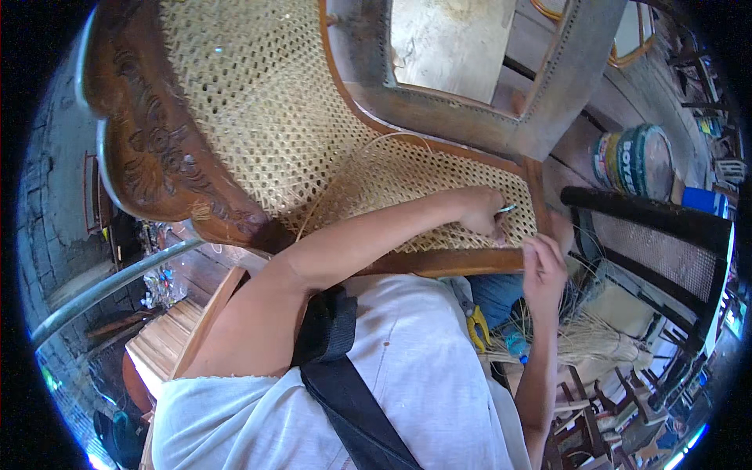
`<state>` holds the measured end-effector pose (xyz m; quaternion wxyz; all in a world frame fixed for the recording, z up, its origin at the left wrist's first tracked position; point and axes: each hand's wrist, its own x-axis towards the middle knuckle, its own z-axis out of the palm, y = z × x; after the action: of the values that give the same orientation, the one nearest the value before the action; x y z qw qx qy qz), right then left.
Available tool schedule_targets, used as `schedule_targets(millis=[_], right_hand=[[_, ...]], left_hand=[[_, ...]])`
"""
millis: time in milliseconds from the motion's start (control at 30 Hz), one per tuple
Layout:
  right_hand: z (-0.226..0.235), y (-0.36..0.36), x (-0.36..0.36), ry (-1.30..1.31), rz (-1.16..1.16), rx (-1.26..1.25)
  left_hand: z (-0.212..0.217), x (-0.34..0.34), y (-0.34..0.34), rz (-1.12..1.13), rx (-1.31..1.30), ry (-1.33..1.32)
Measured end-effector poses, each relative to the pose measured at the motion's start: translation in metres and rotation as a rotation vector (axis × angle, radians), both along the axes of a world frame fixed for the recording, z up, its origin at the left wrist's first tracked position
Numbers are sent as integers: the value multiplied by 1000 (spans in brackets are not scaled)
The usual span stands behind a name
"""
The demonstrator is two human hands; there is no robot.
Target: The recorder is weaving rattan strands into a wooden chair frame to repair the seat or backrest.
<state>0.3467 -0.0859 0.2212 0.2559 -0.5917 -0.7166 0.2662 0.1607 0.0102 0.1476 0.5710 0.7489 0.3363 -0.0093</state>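
Observation:
A carved wooden chair frame with a woven cane panel (258,102) lies across my lap. My left hand (479,210) rests over the narrow right end of the weave with its fingers curled down. A small shiny metal piece (506,209) shows at those fingers; its kind is unclear. My right hand (544,265) is at the frame's near right corner, its fingertips pinched together by the wooden rail (462,261). What they pinch is too small to make out. A loose cane strand (345,182) arcs over the panel, left of my left hand.
Yellow-handled pliers (478,327) lie beside my lap. Loose cane strands (595,338) are bundled at the right, near a dark chair frame (642,243). A paint bucket (634,160) stands behind it. Another wooden frame (462,106) adjoins the far side; a metal pipe (117,290) runs at left.

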Motion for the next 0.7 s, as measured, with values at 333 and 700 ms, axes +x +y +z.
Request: schedule_targets(millis=[333,700], right_hand=[[-16,-118,-26,-515,229,-527],[75,-6,-28,339,-253,-913]], left_hand=[[-104,-110,83,458,289,456],[-116,-141,84,493,35,475]])
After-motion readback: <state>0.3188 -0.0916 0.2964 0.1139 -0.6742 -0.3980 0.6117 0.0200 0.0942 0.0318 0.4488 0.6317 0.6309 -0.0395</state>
